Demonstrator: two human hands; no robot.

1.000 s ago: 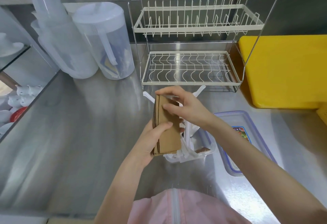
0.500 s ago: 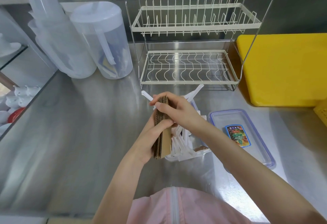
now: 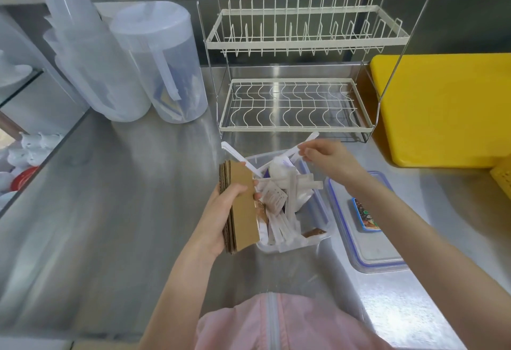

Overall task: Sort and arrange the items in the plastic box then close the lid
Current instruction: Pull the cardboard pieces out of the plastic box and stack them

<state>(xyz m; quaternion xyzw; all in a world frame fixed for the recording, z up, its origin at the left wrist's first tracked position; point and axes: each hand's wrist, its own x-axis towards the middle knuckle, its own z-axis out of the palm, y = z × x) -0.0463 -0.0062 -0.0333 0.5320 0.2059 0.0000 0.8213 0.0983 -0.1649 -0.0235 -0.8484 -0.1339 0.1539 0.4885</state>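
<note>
Two hands are at work over the steel counter point(image 3: 116, 211) as I watch from the head view. The left hand point(image 3: 221, 219) grips a stack of brown cardboard pieces point(image 3: 242, 206) upright, thumb across the front and fingers curled behind, just left of the plastic box point(image 3: 318, 211). The box sits in front of the white dish rack point(image 3: 296, 106) and is full of a loose jumble of white wrapped packets point(image 3: 279, 211). The right hand point(image 3: 329, 159) reaches over the far edge of the box, its fingertips pinching a long white wrapped packet that sticks up and out. The lid point(image 3: 370, 250) lies flat on the counter just right of the box.
</note>
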